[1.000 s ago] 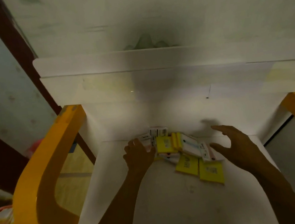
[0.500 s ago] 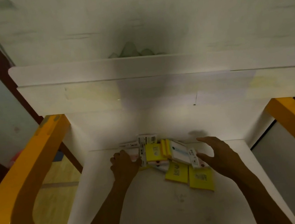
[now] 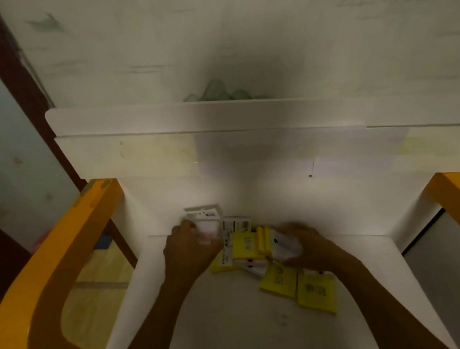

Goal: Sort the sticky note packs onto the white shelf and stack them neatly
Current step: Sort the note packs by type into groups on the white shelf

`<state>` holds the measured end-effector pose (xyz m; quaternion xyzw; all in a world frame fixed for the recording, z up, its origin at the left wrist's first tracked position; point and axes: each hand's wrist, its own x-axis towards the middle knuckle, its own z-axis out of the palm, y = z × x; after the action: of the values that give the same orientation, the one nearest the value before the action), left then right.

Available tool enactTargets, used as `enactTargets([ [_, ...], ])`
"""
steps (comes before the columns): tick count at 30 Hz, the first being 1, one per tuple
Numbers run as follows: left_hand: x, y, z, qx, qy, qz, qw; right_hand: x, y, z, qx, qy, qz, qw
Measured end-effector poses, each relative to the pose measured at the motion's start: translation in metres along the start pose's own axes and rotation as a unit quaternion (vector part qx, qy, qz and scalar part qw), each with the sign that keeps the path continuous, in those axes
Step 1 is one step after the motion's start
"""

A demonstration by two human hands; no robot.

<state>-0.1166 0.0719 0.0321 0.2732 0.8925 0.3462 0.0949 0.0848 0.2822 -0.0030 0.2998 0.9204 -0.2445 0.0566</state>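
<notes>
Landmark: upright yellow sticky note pack (image 3: 245,245) at the rear of the white shelf (image 3: 242,332), near its back panel.

Left hand (image 3: 187,252), left of the landmark: fingers curled round a white sticky note pack (image 3: 204,221) that stands against the back panel. Right hand (image 3: 308,247), right of the landmark: curled over a white pack with blue print (image 3: 283,244); firmness of grip cannot be judged through the blur.

Two flat yellow packs (image 3: 278,280) (image 3: 315,291) lie loose in front and to the right of the landmark, edges askew.

Step in hand, judged: gathering whites apart from yellows. To do it well: square each pack's edges against the back panel before releasing, keep faces aligned, then bring in the loose yellow pair. Risk: leaning packs topple if let go unsupported.
</notes>
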Motion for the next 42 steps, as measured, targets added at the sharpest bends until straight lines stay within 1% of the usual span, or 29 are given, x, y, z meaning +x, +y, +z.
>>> enactTargets([
  [3,-0.003,0.004,-0.009,0.001,0.005,0.015,1.000,0.005,0.004,0.009,0.019,-0.021,-0.006,1.000],
  [10,-0.011,0.008,-0.008,-0.021,0.003,0.026,0.999,0.003,0.006,0.011,0.090,0.028,-0.046,0.995],
  [16,-0.015,0.009,-0.004,-0.009,-0.022,0.058,0.998,0.003,0.004,0.012,0.072,0.051,-0.060,0.994],
  [20,-0.016,0.009,-0.005,-0.009,-0.018,0.085,0.996,-0.004,0.002,0.009,0.061,0.089,-0.070,0.992],
  [25,-0.015,0.024,-0.005,0.007,-0.010,0.139,0.990,-0.021,-0.002,-0.012,0.019,0.110,-0.017,0.994],
  [30,-0.014,0.052,0.003,-0.002,0.002,0.194,0.981,-0.050,-0.009,-0.052,-0.013,0.170,-0.003,0.985],
  [33,-0.013,0.067,0.010,-0.006,-0.012,0.226,0.974,-0.068,-0.010,-0.070,-0.019,0.188,0.024,0.982],
  [38,-0.011,0.087,0.025,-0.018,-0.031,0.250,0.968,-0.097,-0.002,-0.088,-0.013,0.200,0.067,0.977],
  [42,-0.014,0.102,0.039,-0.030,-0.057,0.250,0.966,-0.121,0.005,-0.097,-0.031,0.231,0.100,0.967],
])
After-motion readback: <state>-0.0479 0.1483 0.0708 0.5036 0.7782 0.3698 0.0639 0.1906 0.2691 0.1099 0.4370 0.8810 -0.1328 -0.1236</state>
